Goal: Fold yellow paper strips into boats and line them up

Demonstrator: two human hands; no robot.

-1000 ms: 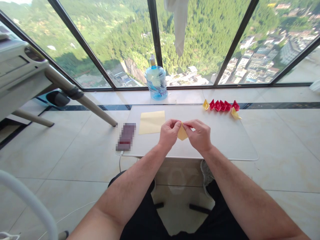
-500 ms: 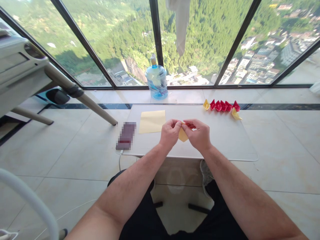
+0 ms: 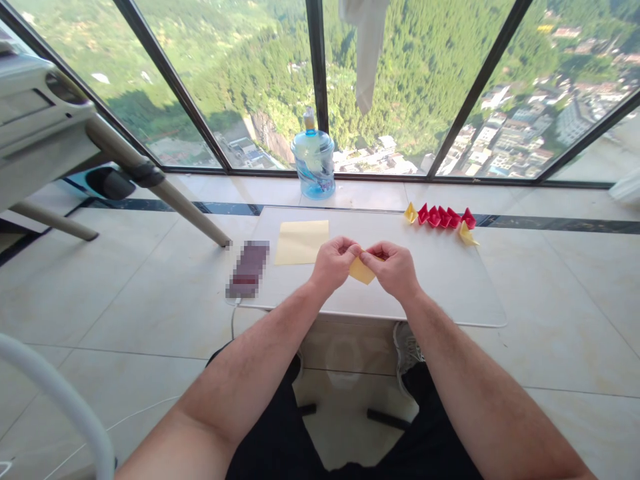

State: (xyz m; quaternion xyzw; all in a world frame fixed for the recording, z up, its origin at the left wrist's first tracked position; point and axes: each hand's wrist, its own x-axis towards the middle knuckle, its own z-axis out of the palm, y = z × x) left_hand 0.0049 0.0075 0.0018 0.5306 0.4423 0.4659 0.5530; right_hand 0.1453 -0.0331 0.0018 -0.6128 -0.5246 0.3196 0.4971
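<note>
A small folded piece of yellow paper (image 3: 362, 271) is pinched between both hands above the low white table (image 3: 440, 280). My left hand (image 3: 334, 261) grips its upper left, thumb and fingers pressed together. On the other side my right hand (image 3: 393, 267) pinches it close by, the two thumbs nearly touching. Fingers cover the paper's top, so those folds are hidden. Behind my left hand lies a flat yellow sheet (image 3: 301, 241). Several red folded paper boats (image 3: 444, 217) stand in a row at the table's far right, with a yellow one (image 3: 411, 213) at the left end and another (image 3: 468, 234) in front.
A pixelated dark phone-like object (image 3: 249, 269) with a white cable (image 3: 233, 323) lies at the table's left edge. Beyond the table a blue water jug (image 3: 314, 163) stands by the window. A grey metal leg (image 3: 193, 207) of some furniture slants down at left.
The folded yellow paper has tilted slightly in my fingers, its lower part showing wider. Both hands stay pinched on it. The view has shifted a little.
</note>
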